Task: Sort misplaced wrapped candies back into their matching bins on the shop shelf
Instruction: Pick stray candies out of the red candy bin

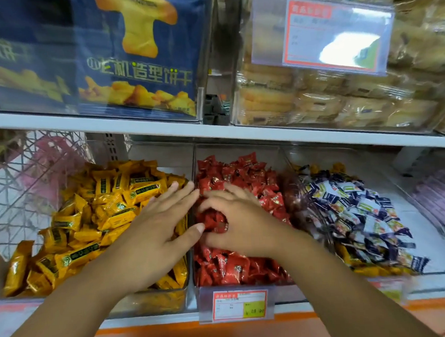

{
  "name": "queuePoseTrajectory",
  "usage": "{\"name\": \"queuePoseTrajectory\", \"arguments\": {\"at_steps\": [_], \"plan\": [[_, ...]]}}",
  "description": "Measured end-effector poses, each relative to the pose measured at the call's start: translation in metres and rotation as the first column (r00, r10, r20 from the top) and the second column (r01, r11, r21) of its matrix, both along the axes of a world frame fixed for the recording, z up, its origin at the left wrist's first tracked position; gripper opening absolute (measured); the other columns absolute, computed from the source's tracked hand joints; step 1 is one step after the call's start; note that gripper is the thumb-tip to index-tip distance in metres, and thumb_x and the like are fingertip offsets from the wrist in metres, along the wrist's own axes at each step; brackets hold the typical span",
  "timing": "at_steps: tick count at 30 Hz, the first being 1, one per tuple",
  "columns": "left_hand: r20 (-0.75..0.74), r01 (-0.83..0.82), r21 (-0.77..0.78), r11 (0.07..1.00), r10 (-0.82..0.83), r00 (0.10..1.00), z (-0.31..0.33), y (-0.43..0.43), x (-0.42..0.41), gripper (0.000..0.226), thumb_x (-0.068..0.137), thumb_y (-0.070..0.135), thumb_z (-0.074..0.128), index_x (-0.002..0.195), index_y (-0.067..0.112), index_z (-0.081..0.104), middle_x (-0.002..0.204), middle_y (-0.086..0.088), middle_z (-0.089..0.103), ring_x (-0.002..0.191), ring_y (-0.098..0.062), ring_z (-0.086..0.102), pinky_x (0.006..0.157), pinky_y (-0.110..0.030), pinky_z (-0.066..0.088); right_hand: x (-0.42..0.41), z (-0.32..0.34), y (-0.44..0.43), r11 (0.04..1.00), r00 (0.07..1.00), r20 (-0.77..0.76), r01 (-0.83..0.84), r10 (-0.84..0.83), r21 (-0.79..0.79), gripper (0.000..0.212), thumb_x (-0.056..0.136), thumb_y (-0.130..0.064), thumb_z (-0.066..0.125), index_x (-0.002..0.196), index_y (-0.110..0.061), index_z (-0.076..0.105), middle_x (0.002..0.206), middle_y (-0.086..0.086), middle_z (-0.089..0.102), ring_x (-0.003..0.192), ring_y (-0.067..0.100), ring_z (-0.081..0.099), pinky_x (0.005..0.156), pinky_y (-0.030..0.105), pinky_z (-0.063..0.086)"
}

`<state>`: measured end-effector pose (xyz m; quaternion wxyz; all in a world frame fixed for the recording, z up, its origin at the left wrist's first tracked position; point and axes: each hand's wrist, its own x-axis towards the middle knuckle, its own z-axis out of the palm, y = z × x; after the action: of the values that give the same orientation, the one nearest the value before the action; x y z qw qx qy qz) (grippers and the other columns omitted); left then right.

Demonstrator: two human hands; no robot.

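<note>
Three clear bins sit side by side on the lower shelf. The left bin (pixel 146 300) holds yellow wrapped candies (pixel 108 201), the middle bin (pixel 196 261) red wrapped candies (pixel 242 172), the right bin (pixel 429 249) blue-and-white wrapped candies (pixel 354 207). My left hand (pixel 160 229) lies flat with straight fingers over the right side of the yellow pile, fingertips reaching the divider. My right hand (pixel 240 224) rests on the red pile, its thumb and fingers curled round a red candy (pixel 215 222).
A price tag holder (pixel 236 304) hangs on the front of the middle bin. The white shelf board (pixel 162 131) runs close above the bins, carrying blue biscuit boxes (pixel 136 56) and packed pastries (pixel 316 105). A wire basket (pixel 14 196) stands at the left.
</note>
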<state>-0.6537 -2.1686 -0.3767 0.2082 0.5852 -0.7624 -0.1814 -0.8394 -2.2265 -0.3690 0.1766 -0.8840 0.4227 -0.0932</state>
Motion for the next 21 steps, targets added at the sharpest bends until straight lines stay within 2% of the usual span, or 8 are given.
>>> {"name": "queuePoseTrajectory", "arguments": {"at_steps": [3,6,9,13,15,16,18,21], "plan": [[-0.033,0.002,-0.01,1.0,-0.003,0.999,-0.002,0.0,0.003,0.078,0.069,0.081,0.013,0.142,0.054,0.008,0.147,0.043,-0.007,0.133,0.021,-0.019,0.114,-0.02,-0.008,0.015,-0.019,-0.018,0.999,0.977,-0.211,0.014,-0.021,-0.032,0.065,0.079,-0.051,0.064,0.136,-0.031,0.04,0.16,-0.011,0.01,0.147,0.028,-0.011,0.113,0.06,-0.014],[-0.043,0.012,-0.025,1.0,-0.013,0.999,-0.003,0.0,0.002,0.081,0.068,0.087,0.011,0.142,0.055,0.01,0.146,0.045,-0.007,0.134,0.02,-0.017,0.114,-0.019,-0.007,0.001,-0.024,-0.033,0.987,0.938,-0.31,0.13,-0.153,-0.092,0.056,0.081,-0.059,0.059,0.132,-0.044,0.043,0.157,-0.012,0.019,0.147,0.029,-0.012,0.108,0.066,-0.015],[-0.037,0.021,-0.001,1.0,-0.021,0.999,0.0,-0.003,0.001,0.08,0.068,0.083,0.014,0.143,0.055,0.01,0.144,0.048,-0.009,0.133,0.021,-0.019,0.114,-0.019,-0.008,-0.024,-0.016,-0.042,0.962,0.907,-0.321,0.259,-0.271,-0.081,0.052,0.083,-0.065,0.054,0.132,-0.05,0.043,0.155,-0.014,0.024,0.147,0.027,-0.003,0.113,0.062,-0.005],[-0.042,0.064,0.051,0.997,-0.062,0.997,0.004,-0.003,0.002,0.08,0.068,0.083,0.018,0.143,0.058,0.008,0.14,0.051,-0.014,0.13,0.023,-0.022,0.113,-0.018,-0.006,-0.049,0.002,-0.04,0.939,0.881,-0.359,0.342,-0.31,0.029,0.055,0.08,-0.066,0.059,0.132,-0.051,0.045,0.159,-0.012,0.018,0.147,0.031,0.003,0.119,0.045,0.011],[-0.049,0.085,0.077,0.993,-0.081,0.996,0.006,-0.002,0.006,0.079,0.069,0.083,0.019,0.142,0.058,0.008,0.138,0.053,-0.016,0.129,0.024,-0.022,0.112,-0.018,-0.007,-0.046,0.015,-0.032,0.93,0.892,-0.358,0.342,-0.276,0.137,0.061,0.073,-0.068,0.065,0.129,-0.053,0.046,0.159,-0.013,0.015,0.147,0.03,-0.001,0.12,0.046,0.007],[-0.045,0.089,0.086,0.992,-0.085,0.995,0.007,-0.002,0.007,0.076,0.072,0.082,0.021,0.143,0.058,0.008,0.138,0.053,-0.017,0.129,0.024,-0.023,0.112,-0.018,-0.008,-0.041,0.021,-0.029,0.931,0.896,-0.353,0.336,-0.271,0.139,0.065,0.071,-0.07,0.066,0.13,-0.054,0.045,0.159,-0.013,0.014,0.147,0.03,-0.002,0.119,0.049,0.004],[-0.029,0.084,0.107,0.991,-0.081,0.996,0.009,-0.001,0.008,0.067,0.082,0.076,0.024,0.144,0.056,0.006,0.14,0.051,-0.016,0.129,0.024,-0.024,0.113,-0.019,-0.009,-0.021,0.023,-0.029,0.962,0.92,-0.299,0.272,-0.253,0.022,0.063,0.073,-0.069,0.065,0.131,-0.051,0.046,0.158,-0.013,0.018,0.147,0.028,-0.002,0.117,0.054,-0.003],[-0.027,0.079,0.134,0.988,-0.076,0.997,0.009,0.0,0.009,0.066,0.084,0.072,0.028,0.144,0.056,0.005,0.141,0.05,-0.015,0.128,0.025,-0.024,0.114,-0.019,-0.009,0.019,0.001,-0.029,0.993,0.964,-0.245,0.078,-0.099,-0.092,0.064,0.082,-0.057,0.061,0.14,-0.037,0.041,0.155,-0.01,0.027,0.147,0.027,-0.002,0.114,0.061,-0.007]]}}
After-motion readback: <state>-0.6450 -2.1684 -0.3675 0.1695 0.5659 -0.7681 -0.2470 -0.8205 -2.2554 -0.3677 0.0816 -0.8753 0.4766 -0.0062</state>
